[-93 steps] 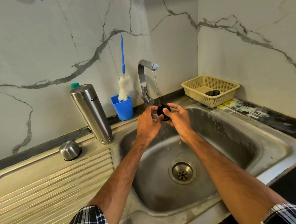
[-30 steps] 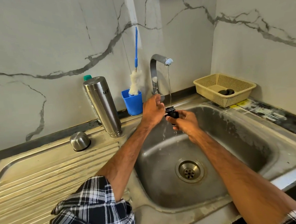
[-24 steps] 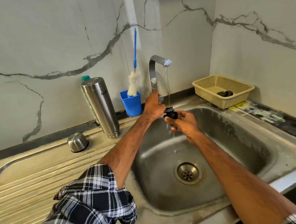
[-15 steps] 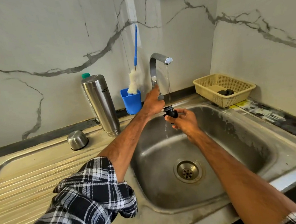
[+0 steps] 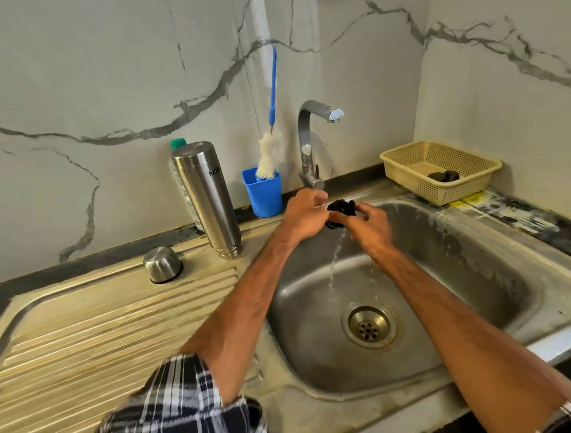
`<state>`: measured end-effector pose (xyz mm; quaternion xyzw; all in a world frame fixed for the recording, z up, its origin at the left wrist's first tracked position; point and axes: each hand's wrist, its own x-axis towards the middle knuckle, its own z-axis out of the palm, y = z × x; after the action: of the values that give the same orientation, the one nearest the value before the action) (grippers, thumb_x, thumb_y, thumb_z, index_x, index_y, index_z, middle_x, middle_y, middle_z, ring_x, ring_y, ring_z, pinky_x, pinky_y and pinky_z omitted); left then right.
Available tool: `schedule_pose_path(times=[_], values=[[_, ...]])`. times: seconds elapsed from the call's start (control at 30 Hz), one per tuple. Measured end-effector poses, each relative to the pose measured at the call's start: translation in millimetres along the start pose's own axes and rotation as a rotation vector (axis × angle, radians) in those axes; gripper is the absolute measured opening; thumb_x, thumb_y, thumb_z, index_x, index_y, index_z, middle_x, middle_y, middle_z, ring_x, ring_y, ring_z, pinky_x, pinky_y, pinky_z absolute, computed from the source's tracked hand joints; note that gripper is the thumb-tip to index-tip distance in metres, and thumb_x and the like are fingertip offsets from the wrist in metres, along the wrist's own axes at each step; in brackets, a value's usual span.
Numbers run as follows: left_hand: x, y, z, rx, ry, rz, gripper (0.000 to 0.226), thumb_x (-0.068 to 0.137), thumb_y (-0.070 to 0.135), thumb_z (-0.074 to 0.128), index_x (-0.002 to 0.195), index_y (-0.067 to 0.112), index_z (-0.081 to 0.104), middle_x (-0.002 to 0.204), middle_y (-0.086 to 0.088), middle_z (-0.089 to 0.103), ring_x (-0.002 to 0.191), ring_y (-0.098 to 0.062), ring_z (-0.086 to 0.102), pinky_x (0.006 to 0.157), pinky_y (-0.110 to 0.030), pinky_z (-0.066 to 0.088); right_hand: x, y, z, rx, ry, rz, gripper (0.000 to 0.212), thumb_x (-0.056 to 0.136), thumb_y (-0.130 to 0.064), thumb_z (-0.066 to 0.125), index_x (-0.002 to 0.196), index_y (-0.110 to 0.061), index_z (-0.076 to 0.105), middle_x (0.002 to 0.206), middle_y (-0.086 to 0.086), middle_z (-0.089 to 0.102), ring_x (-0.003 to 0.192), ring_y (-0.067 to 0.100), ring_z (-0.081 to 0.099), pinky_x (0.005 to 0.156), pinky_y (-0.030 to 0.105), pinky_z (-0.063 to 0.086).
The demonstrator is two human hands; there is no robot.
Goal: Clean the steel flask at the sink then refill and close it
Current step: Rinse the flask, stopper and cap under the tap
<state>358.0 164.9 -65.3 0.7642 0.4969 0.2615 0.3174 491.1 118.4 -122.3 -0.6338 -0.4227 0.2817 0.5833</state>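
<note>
Both hands meet over the far part of the sink (image 5: 484, 270), just below the tap (image 5: 309, 137). The right hand (image 5: 367, 225) has its fingers curled round a small black stopper (image 5: 341, 209), and the left hand (image 5: 306, 215) closes on the same piece from the left. Its fingertips are smeared by motion, so that grip looks like a pinch but is not certain. A thin run of water (image 5: 335, 253) falls from under the stopper toward the drain (image 5: 369, 325).

The steel flask (image 5: 207, 198) stands upright on the far edge of the ribbed drainboard (image 5: 99, 330), left of the basin and well apart from the hands, with its mouth uncovered. A green-capped bottle (image 5: 178, 143) shows just behind it against the wall. The flask's domed steel cap (image 5: 162, 264) sits dome up on the drainboard, to the left of the flask and a little nearer.

Between flask and tap, a blue cup (image 5: 264, 192) holds a bottle brush (image 5: 271, 153) with a white head and a blue handle leaning on the marble wall. At far right, a yellow basket (image 5: 439, 168) rests on the counter with a dark object (image 5: 443, 176) inside. A checked sleeve (image 5: 176, 413) is rolled up on the left arm
</note>
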Motion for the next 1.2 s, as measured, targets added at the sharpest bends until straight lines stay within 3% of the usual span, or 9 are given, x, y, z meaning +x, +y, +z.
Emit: schedule_pose_path(times=[0.3, 0.43, 0.57, 0.67, 0.8, 0.9, 1.0, 1.13, 1.2], values=[[-74.5, -22.0, 9.6, -0.262, 0.071, 0.02, 0.039, 0.094, -0.003, 0.054, 0.124, 0.018, 0.067, 0.107, -0.003, 0.076, 0.091, -0.012, 0.069, 0.073, -0.022, 0.05, -27.3, -20.4, 3.0, -0.234, -0.176, -0.17, 0.029, 0.08, -0.034, 0.082, 0.104, -0.022, 0.07, 0.086, -0.014, 0.068, 0.08, -0.005, 0.062, 0.062, 0.004, 0.047], [-81.5, -34.0, 5.7, -0.228, 0.113, -0.028, 0.042, 0.093, -0.004, 0.059, 0.131, 0.012, 0.063, 0.122, -0.001, 0.071, 0.11, -0.01, 0.065, 0.087, -0.016, 0.05, -36.3, -25.1, 8.3, -0.42, -0.202, -0.276, 0.034, 0.08, -0.034, 0.082, 0.108, -0.021, 0.068, 0.093, -0.011, 0.068, 0.088, 0.005, 0.065, 0.067, 0.006, 0.042], [-80.3, -39.3, -0.7, -0.25, 0.238, -0.081, 0.046, 0.088, -0.008, 0.059, 0.131, 0.009, 0.063, 0.124, -0.003, 0.069, 0.115, -0.011, 0.064, 0.101, -0.024, 0.051, -40.8, -49.0, 2.3, -0.332, 0.034, -0.443, 0.046, 0.086, -0.038, 0.077, 0.124, -0.019, 0.06, 0.105, -0.01, 0.063, 0.096, 0.005, 0.06, 0.08, 0.013, 0.044], [-79.8, -38.3, -2.7, -0.268, 0.296, -0.085, 0.041, 0.087, -0.007, 0.06, 0.125, 0.01, 0.067, 0.119, -0.001, 0.072, 0.109, -0.008, 0.066, 0.09, -0.013, 0.051, -40.7, -41.7, 2.9, -0.357, 0.027, -0.405, 0.045, 0.086, -0.042, 0.075, 0.123, -0.021, 0.059, 0.11, -0.004, 0.068, 0.097, 0.008, 0.063, 0.083, 0.023, 0.051], [-81.1, -35.9, -2.5, -0.273, 0.304, -0.067, 0.037, 0.089, -0.006, 0.062, 0.122, 0.011, 0.069, 0.117, 0.001, 0.072, 0.107, -0.005, 0.065, 0.079, -0.004, 0.044, -45.1, -30.5, 2.0, -0.524, -0.091, -0.258, 0.036, 0.083, -0.039, 0.079, 0.11, -0.019, 0.067, 0.1, -0.004, 0.071, 0.086, 0.007, 0.064, 0.072, 0.017, 0.047], [-79.7, -32.2, -3.5, -0.27, 0.309, -0.053, 0.037, 0.088, -0.006, 0.062, 0.12, 0.012, 0.07, 0.116, 0.002, 0.073, 0.106, -0.006, 0.066, 0.093, -0.015, 0.049, -46.0, -38.4, -1.1, -0.399, 0.071, -0.358, 0.042, 0.086, -0.041, 0.076, 0.119, -0.019, 0.061, 0.102, -0.008, 0.065, 0.091, 0.005, 0.061, 0.074, 0.014, 0.047], [-81.8, -30.8, -2.8, -0.273, 0.292, -0.039, 0.035, 0.09, -0.006, 0.062, 0.119, 0.012, 0.071, 0.116, 0.0, 0.073, 0.103, -0.005, 0.065, 0.099, -0.023, 0.051, -44.2, -23.6, 2.9, -0.635, -0.168, -0.162, 0.034, 0.079, -0.038, 0.083, 0.102, -0.018, 0.068, 0.097, -0.001, 0.073, 0.08, 0.008, 0.066, 0.07, 0.023, 0.054], [-80.4, -32.4, -2.0, -0.266, 0.274, -0.024, 0.032, 0.091, -0.005, 0.062, 0.115, 0.015, 0.073, 0.116, 0.002, 0.073, 0.105, -0.005, 0.066, 0.098, -0.023, 0.052, -42.6, -29.4, -1.0, -0.565, 0.015, -0.328, 0.04, 0.079, -0.042, 0.08, 0.111, -0.022, 0.065, 0.098, -0.009, 0.065, 0.088, 0.009, 0.061, 0.076, 0.024, 0.048], [-78.7, -33.9, -2.2, -0.28, 0.275, -0.027, 0.031, 0.092, -0.004, 0.063, 0.112, 0.016, 0.074, 0.112, 0.004, 0.073, 0.103, -0.007, 0.067, 0.099, -0.031, 0.055, -42.9, -29.4, -1.5, -0.651, -0.143, -0.251, 0.038, 0.078, -0.04, 0.082, 0.106, -0.022, 0.065, 0.095, -0.008, 0.065, 0.089, 0.011, 0.063, 0.073, 0.025, 0.048]])
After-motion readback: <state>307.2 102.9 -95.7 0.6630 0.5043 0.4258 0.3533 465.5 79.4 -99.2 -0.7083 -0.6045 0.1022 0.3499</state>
